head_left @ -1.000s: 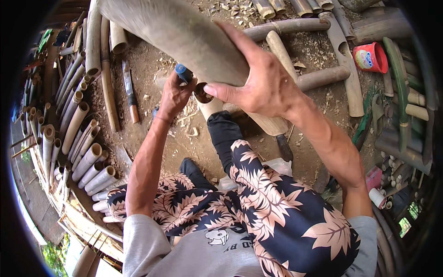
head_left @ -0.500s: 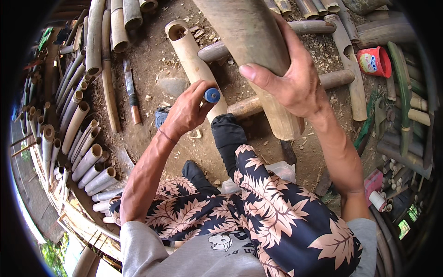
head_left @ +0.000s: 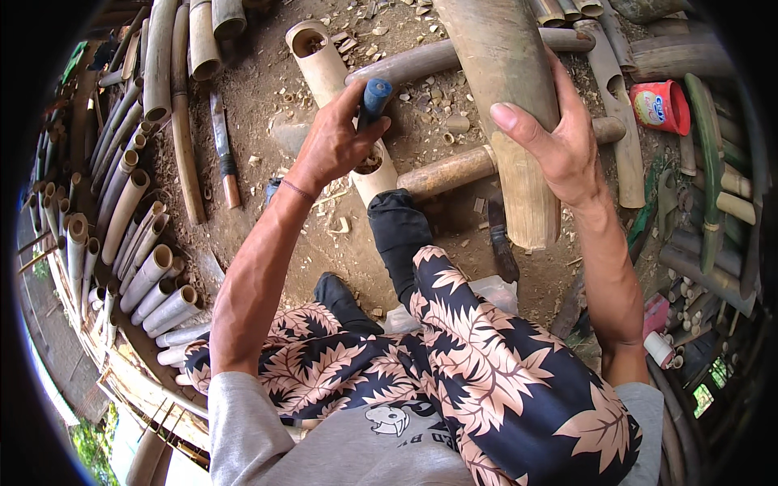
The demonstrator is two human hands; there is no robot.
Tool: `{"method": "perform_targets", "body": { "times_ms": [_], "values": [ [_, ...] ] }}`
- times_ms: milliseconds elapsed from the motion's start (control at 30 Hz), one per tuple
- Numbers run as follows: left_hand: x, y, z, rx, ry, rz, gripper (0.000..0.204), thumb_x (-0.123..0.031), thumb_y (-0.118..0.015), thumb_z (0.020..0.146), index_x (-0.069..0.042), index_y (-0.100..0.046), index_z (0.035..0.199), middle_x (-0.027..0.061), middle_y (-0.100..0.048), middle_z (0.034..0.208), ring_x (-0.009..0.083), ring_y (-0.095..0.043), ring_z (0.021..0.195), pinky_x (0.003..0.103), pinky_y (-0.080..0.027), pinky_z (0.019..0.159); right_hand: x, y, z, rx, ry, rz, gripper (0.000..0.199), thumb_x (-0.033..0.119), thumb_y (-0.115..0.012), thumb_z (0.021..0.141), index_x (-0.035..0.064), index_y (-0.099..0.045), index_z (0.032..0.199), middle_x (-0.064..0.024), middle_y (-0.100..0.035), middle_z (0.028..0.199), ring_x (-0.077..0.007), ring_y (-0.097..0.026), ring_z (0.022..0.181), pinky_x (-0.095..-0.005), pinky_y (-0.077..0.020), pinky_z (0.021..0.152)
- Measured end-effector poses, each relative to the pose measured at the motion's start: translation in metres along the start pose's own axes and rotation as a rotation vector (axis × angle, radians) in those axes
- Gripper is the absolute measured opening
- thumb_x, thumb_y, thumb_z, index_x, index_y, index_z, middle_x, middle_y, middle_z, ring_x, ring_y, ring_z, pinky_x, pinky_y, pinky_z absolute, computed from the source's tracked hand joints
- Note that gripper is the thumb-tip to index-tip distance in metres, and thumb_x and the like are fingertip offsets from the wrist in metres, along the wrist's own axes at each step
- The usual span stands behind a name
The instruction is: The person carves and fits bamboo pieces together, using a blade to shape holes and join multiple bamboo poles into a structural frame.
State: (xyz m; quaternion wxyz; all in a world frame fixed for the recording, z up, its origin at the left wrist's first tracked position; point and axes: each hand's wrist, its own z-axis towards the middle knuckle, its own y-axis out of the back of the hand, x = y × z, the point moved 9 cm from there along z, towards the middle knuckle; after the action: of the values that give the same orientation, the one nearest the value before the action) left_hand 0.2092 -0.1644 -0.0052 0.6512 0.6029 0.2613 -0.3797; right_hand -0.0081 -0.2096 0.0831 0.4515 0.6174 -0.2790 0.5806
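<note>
On a dirt floor littered with chips, the right hand (head_left: 559, 142) grips a wide bamboo culm (head_left: 510, 105) to steady it; just left of it, the left hand (head_left: 336, 142) clenches a blue-handled tool (head_left: 374, 95) over a hollow bamboo section (head_left: 332, 73).

bamboo trunk (head_left: 510, 105): top cut off | tool (head_left: 374, 95): working end hidden

Red plastic tub (head_left: 660, 106), sheathed knife (head_left: 223, 146), stacked bamboo tubes (head_left: 146, 275) on dirt.
</note>
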Motion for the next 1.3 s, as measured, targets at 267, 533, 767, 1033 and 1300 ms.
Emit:
{"method": "perform_targets", "body": {
  "times_ms": [267,533,767,1033,1300],
  "values": [
    [0.004,0.000,0.000,-0.053,0.029,0.060,0.041,-0.015,-0.074,0.085,-0.003,-0.058,0.121,0.0131,-0.068,0.096,0.0234,-0.065,0.085,0.037,-0.052,0.076,-0.002,-0.013,0.006,-0.034,0.042,0.022,0.080,0.039,-0.074,0.082,-0.0031,-0.040,0.142,-0.0184,-0.058,0.125,-0.0225,-0.058,0.114,-0.0348,-0.0451,0.100],
    [0.016,-0.001,-0.012,-0.015,0.136,-0.040,0.040,-0.011,-0.071,0.084,-0.005,-0.056,0.120,0.0200,-0.068,0.104,0.0338,-0.068,0.095,0.041,-0.052,0.080,-0.005,-0.045,0.001,0.145,0.216,-0.243,0.105,0.047,-0.077,0.076,-0.0009,-0.021,0.150,-0.0286,-0.057,0.121,-0.0369,-0.063,0.108,-0.0434,-0.0552,0.090],
    [0.030,-0.004,-0.024,-0.024,0.159,-0.076,0.042,-0.009,-0.068,0.085,-0.005,-0.057,0.125,0.0192,-0.070,0.104,0.0303,-0.069,0.095,0.040,-0.053,0.084,-0.026,-0.074,-0.006,0.291,0.017,-0.277,0.104,0.046,-0.077,0.075,-0.0025,-0.023,0.149,-0.0305,-0.055,0.127,-0.0404,-0.062,0.111,-0.0450,-0.0511,0.099],
    [0.031,-0.005,-0.041,-0.155,0.252,-0.257,0.033,-0.006,-0.065,0.087,-0.006,-0.058,0.118,0.0150,-0.068,0.092,0.0240,-0.065,0.083,0.036,-0.053,0.077,-0.016,-0.083,-0.009,0.306,-0.068,-0.245,0.095,0.042,-0.076,0.077,-0.0023,-0.030,0.148,-0.0256,-0.048,0.138,-0.0341,-0.049,0.128,-0.0412,-0.0401,0.107],
    [0.012,0.031,-0.030,-0.317,0.262,-0.346,0.043,-0.018,-0.072,0.085,-0.002,-0.056,0.121,0.0210,-0.068,0.105,0.0376,-0.066,0.099,0.043,-0.052,0.086,-0.101,0.029,-0.099,-0.233,-0.183,-0.221,0.086,0.028,-0.073,0.085,-0.0051,-0.027,0.149,-0.0225,-0.043,0.144,-0.0305,-0.043,0.133,-0.0383,-0.0328,0.112]
  ]
}}
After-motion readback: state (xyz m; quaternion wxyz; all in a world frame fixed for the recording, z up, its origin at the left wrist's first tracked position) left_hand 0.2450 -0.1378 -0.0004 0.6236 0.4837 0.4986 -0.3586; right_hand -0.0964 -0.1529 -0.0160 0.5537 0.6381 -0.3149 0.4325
